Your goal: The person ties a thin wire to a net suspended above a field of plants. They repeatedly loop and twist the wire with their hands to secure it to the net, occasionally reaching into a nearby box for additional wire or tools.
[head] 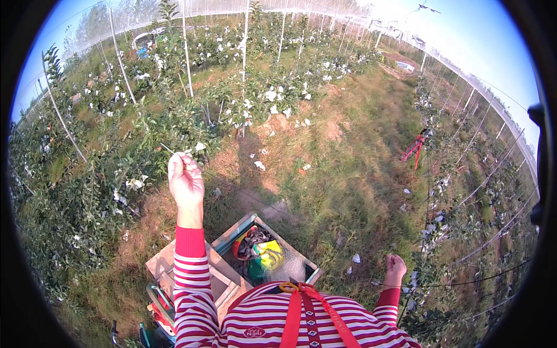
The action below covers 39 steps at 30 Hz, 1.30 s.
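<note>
My left hand (186, 180) is raised at centre left, its fingers pinched together. A thin pale stick (166, 148) juts out from the fingertips towards leafy fruit trees (174, 128) dotted with white bags. My right hand (395, 266) is low on the right with curled fingers, beside the right-hand row of trees. A thin dark wire (461, 283) runs close by its wrist; whether the fingers hold anything cannot be seen. Below and between my hands stands an open wooden box (292, 243). It holds a yellow package (270, 254), dark crumpled material (256, 239) and clear netting or plastic (289, 267).
A wooden board (226, 274) lies beside the box, partly behind my left sleeve. Part of a vehicle or cart (161, 304) shows at lower left. A red stepladder (415, 148) stands by the right row. Pale posts (244, 65) rise among the trees; white scraps (260, 165) lie on the grass.
</note>
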Motion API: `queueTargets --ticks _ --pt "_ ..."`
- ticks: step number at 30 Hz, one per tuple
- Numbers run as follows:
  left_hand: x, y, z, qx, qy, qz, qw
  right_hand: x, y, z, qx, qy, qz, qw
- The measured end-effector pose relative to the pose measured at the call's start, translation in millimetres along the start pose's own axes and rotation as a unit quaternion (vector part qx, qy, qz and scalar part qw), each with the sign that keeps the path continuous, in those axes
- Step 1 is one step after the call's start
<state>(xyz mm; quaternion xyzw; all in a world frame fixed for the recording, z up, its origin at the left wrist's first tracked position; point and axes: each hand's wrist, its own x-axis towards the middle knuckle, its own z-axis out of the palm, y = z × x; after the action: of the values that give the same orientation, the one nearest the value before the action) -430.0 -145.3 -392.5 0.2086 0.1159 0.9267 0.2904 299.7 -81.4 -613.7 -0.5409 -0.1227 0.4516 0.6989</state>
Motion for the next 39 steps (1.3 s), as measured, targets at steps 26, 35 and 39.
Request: queueTargets --ticks 26,35,39 --pt "-210 -48 110 0.480 -0.310 -0.160 0.805 -321 -154 174 -0.305 -0.713 -0.121 0.620" --pt "-256 -117 70 0.386 -0.326 -0.249 0.826 -311 -57 213 -0.335 -0.543 -0.252 0.728" --pt "-259 -151 47 0.347 -0.322 -0.249 0.845 -302 -32 211 -0.275 -0.520 -0.251 0.769"
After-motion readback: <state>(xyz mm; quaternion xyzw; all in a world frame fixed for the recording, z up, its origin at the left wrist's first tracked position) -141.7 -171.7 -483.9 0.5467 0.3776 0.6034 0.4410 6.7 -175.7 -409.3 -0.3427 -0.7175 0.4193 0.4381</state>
